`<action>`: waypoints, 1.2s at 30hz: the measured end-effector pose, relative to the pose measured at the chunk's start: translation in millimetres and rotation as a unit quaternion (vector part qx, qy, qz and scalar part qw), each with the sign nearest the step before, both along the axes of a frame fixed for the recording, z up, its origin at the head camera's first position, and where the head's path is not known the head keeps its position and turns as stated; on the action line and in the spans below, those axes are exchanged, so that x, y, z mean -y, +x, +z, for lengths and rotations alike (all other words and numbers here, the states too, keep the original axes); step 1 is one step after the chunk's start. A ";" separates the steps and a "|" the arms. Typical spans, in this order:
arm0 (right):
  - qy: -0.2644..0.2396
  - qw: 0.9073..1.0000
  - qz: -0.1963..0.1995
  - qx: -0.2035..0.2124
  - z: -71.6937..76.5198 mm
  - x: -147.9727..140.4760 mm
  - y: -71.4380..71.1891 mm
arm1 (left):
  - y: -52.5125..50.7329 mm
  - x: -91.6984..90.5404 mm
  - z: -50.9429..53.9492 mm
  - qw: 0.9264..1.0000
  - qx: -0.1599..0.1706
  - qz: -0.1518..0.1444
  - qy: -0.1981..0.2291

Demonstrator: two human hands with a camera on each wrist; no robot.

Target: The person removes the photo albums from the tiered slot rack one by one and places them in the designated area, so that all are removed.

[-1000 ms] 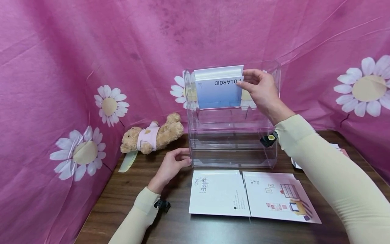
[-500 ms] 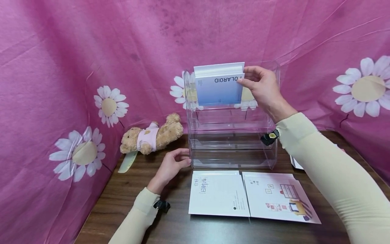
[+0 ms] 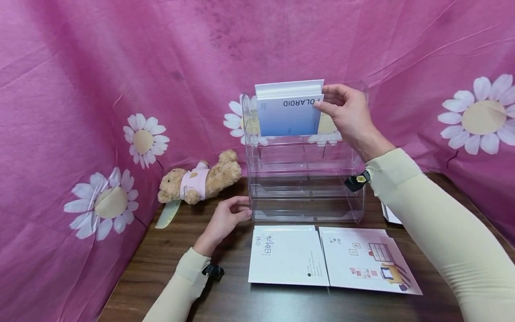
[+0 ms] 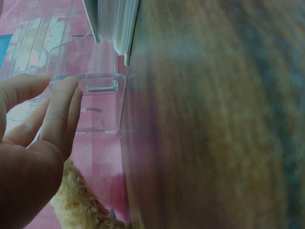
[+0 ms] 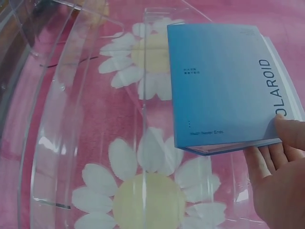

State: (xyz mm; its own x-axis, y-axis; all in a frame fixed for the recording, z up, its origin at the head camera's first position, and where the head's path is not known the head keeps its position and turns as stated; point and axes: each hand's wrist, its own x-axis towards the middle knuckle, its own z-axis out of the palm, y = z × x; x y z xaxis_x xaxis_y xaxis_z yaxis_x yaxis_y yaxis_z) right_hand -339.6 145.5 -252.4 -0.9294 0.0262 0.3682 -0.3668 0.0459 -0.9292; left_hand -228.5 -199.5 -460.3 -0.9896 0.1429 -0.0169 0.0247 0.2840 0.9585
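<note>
My right hand (image 3: 349, 114) pinches a blue-white photo album (image 3: 290, 117) marked POLAROID by its right edge, thumb in front and fingers behind. The album is upright with its pages slightly fanned, at the top tier of a clear acrylic rack (image 3: 307, 217). In the right wrist view, the album (image 5: 219, 86) shows its blue cover, and the thumb of my right hand (image 5: 286, 176) lies on the cover's edge. Low on the rack's left side, my left hand (image 3: 226, 221) touches it with extended fingers. The left wrist view shows that hand (image 4: 43, 124) against the rack's clear panel (image 4: 102, 102).
Two white albums (image 3: 287, 257) (image 3: 368, 261) lie side by side in front of the rack. A teddy bear (image 3: 197, 181) lies left of it, on a pale green comb-like piece (image 3: 168, 214). Behind hangs a pink cloth (image 3: 193, 53). Another white item (image 3: 390, 214) is partly behind my right arm.
My right hand has risen a little, lifting the album slightly higher in the rack's top tier. The left hand stays at the rack's side.
</note>
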 end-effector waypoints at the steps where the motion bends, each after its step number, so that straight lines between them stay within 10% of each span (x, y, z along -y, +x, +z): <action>1: -0.004 1.000 0.000 0.001 1.2 -0.3 0.7 | -0.1 0.0 0.2 1.000 0.002 0.001 0.000; 36: 0.008 1.000 -0.004 0.019 -14.6 -29.8 30.4 | 0.3 0.6 -1.3 1.000 0.002 -0.003 0.007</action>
